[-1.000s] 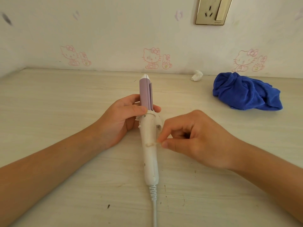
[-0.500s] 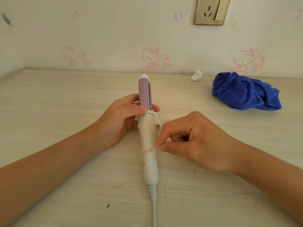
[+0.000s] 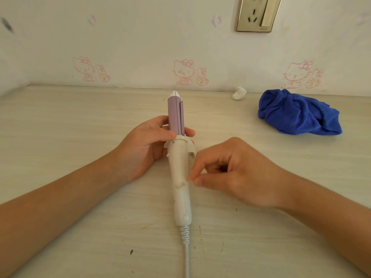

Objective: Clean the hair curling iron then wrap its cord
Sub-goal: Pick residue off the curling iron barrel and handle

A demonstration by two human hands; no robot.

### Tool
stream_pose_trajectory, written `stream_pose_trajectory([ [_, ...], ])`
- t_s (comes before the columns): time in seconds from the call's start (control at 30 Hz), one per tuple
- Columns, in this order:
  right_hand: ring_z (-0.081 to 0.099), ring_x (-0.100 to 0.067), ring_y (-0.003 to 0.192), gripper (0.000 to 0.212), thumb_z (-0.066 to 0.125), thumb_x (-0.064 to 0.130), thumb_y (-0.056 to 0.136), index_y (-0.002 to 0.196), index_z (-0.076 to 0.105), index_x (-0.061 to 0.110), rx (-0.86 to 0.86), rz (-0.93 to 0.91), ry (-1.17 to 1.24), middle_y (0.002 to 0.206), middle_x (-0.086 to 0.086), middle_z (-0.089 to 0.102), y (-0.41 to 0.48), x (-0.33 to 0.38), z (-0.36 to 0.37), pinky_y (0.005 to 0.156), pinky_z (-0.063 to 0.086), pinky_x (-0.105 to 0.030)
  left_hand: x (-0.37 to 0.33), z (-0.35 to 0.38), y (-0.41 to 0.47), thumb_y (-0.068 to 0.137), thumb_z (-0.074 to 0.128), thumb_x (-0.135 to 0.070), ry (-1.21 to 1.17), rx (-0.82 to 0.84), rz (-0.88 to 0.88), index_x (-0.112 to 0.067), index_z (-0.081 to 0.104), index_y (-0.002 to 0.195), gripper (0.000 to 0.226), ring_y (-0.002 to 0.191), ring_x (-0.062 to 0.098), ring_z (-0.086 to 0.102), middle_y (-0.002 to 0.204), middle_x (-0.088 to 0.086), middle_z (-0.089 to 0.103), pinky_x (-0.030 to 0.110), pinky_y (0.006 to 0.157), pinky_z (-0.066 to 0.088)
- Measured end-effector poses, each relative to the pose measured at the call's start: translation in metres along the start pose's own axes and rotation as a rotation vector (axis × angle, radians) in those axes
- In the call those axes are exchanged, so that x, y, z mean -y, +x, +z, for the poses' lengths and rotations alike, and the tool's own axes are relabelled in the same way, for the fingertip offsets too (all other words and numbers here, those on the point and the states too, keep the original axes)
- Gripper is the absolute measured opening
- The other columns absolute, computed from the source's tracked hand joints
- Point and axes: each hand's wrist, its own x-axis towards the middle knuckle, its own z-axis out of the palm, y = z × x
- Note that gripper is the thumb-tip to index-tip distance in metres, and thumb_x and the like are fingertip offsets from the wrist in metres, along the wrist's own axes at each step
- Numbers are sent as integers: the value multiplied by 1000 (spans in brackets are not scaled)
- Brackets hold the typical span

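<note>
The curling iron lies lengthwise on the wooden table, purple barrel pointing away from me, white handle toward me. Its white cord runs off the bottom edge of the view. My left hand grips the iron where barrel meets handle, thumb over the top. My right hand is beside the handle's right side, thumb and forefinger pinched together on a small raised bit of residue on the handle.
A crumpled blue cloth lies at the back right of the table. A small white wad sits by the wall. A wall socket is above, on wallpaper with pink cartoon cats.
My right hand's pinching fingertips have slid a little toward me along the handle. The left hand and the iron have stayed put.
</note>
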Motion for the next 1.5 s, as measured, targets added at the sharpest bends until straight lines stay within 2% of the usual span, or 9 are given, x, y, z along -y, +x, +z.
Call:
stream_pose_trajectory([
  [0.1,32,-6,44,14,74,0,89,82,76,11,-163,11,-54,46,9,36,4,-1,-3,54,36,-5,-1,0,1,79,52,-9,-8,13,-5,11,50,134,58,87,26,69,111,18,71,32,71,57],
  [0.23,32,-5,44,13,74,3,89,83,76,14,57,7,-21,47,10,37,-2,4,-1,52,33,-11,0,-1,0,79,52,-9,-5,12,-4,9,53,130,54,89,27,69,113,19,71,32,71,56],
  [0.37,32,-10,46,17,73,0,89,80,74,14,-105,-16,-105,47,-4,37,2,2,-2,54,34,-10,0,-1,1,79,52,-9,5,14,-5,11,52,132,56,88,26,68,113,19,71,37,75,53],
  [0.5,31,-6,45,13,74,2,90,83,75,14,56,-2,-22,48,8,36,-3,2,-3,52,33,-10,0,-1,0,78,51,-9,-12,13,-3,12,51,130,56,88,28,69,113,21,70,37,73,53],
  [0.63,30,-7,44,13,72,-4,90,82,75,6,-159,-19,-38,47,5,34,6,-2,-2,58,38,-1,0,-2,1,77,49,-7,-41,23,-2,6,54,126,51,83,24,72,109,18,73,30,66,57],
  [0.97,31,-7,44,13,72,0,91,82,75,9,-235,9,-67,46,4,37,7,-5,-2,53,34,-6,1,-2,0,76,49,-6,-48,43,5,5,53,129,55,86,30,73,110,20,73,38,67,60],
  [1.2,29,-3,43,9,65,-6,94,86,68,-3,-253,-7,208,48,-3,36,4,-8,-2,51,37,-4,0,-6,1,76,48,-4,-99,85,-3,3,56,124,50,84,30,74,107,21,73,33,65,59],
  [1.4,29,-2,44,8,63,-9,96,91,68,-7,-216,-84,157,48,-5,31,5,-6,9,71,43,2,-2,-7,1,81,50,-7,-54,120,-8,-4,53,132,51,91,31,66,117,18,71,39,76,52],
  [1.5,40,-1,43,9,64,-3,97,91,70,0,-290,-76,98,47,6,33,7,-7,9,96,49,-10,-5,-7,0,86,51,-9,-38,156,-17,-6,52,136,50,90,27,68,121,15,72,37,76,50],
])
